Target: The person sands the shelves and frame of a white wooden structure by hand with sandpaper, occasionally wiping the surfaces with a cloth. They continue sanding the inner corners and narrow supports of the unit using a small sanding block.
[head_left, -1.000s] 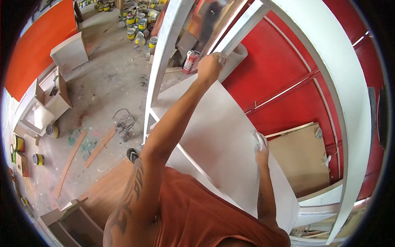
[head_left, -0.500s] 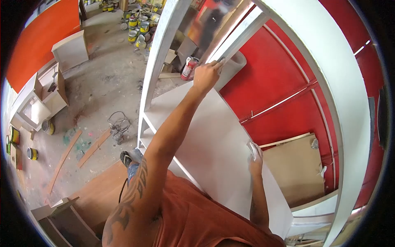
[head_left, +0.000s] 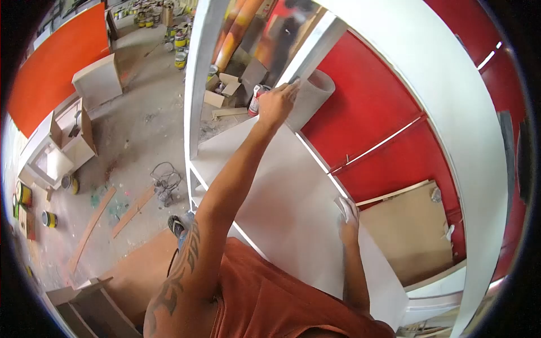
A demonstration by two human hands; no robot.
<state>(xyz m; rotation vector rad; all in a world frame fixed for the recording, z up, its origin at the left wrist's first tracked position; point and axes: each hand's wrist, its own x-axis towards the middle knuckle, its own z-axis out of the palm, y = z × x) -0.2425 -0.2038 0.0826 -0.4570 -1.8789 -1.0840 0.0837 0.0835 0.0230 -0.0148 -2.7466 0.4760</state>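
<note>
My left hand (head_left: pixel 277 103) reaches forward to a white upright post (head_left: pixel 316 49) of a painted frame. Its fingers are closed round a small dark pad (head_left: pixel 294 81), pressed against the post; the pad's kind is not clear. Nearer to me, my right hand (head_left: pixel 349 216) rests at the edge of a wide white panel (head_left: pixel 293 186). That hand is dusted white and its fingers close on a pale, folded flat piece (head_left: pixel 340 207), possibly paper or cloth. The panel lies below both arms, joined to the frame.
A curved white frame member (head_left: pixel 479 129) arches on the right before a red wall (head_left: pixel 360 96). A brown board (head_left: pixel 408 234) leans there. Beyond the panel stand a red can (head_left: pixel 253 102) and a rolled sheet (head_left: pixel 315 93). Paint cans, cords (head_left: pixel 165 181) and wood strips (head_left: pixel 134 209) lie on the floor.
The view has shifted slightly. My left hand has slid a short way along the post, still holding the dark pad. My right hand stays at the panel's edge.
</note>
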